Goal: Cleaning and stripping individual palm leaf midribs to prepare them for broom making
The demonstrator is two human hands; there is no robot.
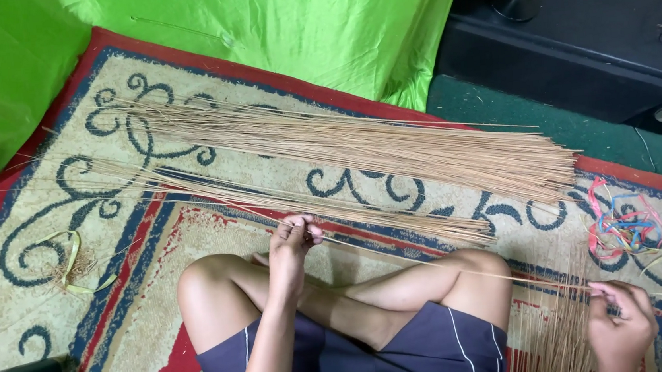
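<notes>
A: What sort of place?
B: A home floor: patterned rug (135, 227) across the lower frame, green cloth (269, 24) at top, black cabinet (573, 37) upper right.

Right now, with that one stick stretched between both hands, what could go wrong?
1. The thin stick is held only at two points, by the left hand and the right hand; its long unsupported middle could bend or snap.
2. It runs just above the large stick bundle on the rug, so pulling may snag and scatter neighbours.
3. The coloured rubber bands lie loose near the right hand and could get swept aside.
</notes>
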